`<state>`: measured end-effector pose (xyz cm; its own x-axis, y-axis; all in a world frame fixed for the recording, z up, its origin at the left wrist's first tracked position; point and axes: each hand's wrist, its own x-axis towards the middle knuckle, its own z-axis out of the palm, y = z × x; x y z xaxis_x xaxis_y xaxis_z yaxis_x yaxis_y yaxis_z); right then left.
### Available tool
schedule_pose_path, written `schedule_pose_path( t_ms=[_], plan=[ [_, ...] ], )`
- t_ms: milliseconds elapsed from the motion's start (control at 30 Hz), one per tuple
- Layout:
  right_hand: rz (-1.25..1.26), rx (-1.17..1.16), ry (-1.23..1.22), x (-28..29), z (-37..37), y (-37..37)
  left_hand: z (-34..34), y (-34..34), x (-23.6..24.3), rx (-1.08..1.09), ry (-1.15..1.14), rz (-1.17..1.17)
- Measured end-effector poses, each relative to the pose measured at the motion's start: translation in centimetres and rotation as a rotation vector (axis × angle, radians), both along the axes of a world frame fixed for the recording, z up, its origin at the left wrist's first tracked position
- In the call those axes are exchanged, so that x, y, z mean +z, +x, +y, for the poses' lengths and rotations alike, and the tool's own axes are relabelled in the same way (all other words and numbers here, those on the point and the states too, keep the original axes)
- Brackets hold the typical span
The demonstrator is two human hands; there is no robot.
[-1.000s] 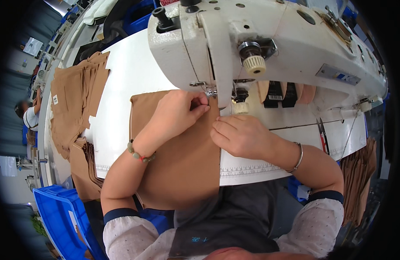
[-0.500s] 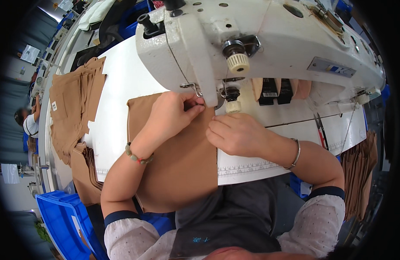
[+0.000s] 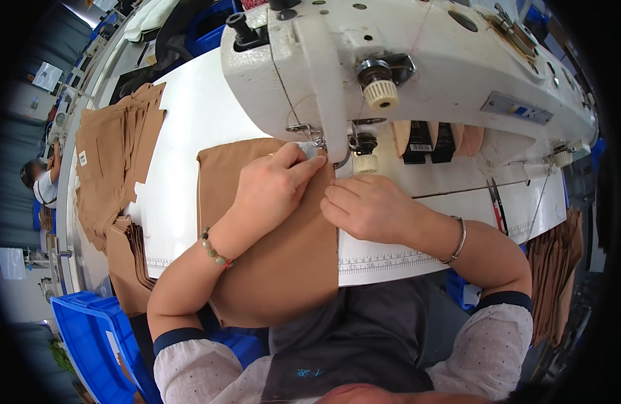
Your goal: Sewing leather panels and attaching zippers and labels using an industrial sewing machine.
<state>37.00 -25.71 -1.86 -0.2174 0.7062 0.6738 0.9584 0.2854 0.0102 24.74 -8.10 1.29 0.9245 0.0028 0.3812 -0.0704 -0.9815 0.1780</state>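
A large brown fabric piece (image 3: 270,269) lies on the white sewing table and hangs over its front edge toward my lap. Its far right corner is at the needle area of a white sewing machine (image 3: 283,87). My left hand (image 3: 273,185) is on the fabric with its fingers drawn together, their tips at the edge close beside the presser foot (image 3: 320,140). Just nearer to me, my right hand (image 3: 364,205) pinches the right edge of the same piece with curled fingers. The fingertips partly hide the edge under the machine.
Brown cut pieces (image 3: 115,161) are piled at the left, with a folded stack (image 3: 130,262) below them. A blue crate (image 3: 98,337) stands at lower left. Scissors (image 3: 497,205) lie right of my right hand. More brown pieces (image 3: 556,276) hang at far right. Another person (image 3: 44,182) sits far left.
My left hand has shifted its fingers: the forefinger now reaches straighter toward the presser foot. My right hand keeps its pinch. The whole view has shifted slightly.
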Motion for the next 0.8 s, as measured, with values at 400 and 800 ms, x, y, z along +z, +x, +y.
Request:
schedule_pose_path(
  t_ms=[400, 800],
  plan=[
    [-0.01, -0.014, -0.006, 0.35, 0.06, 0.14, 0.01, 0.18, -0.37, -0.007, 0.056, -0.031],
    [-0.022, -0.014, -0.012, 0.21, -0.05, 0.21, 0.18, 0.38, -0.31, -0.014, 0.023, -0.018]
  ],
)
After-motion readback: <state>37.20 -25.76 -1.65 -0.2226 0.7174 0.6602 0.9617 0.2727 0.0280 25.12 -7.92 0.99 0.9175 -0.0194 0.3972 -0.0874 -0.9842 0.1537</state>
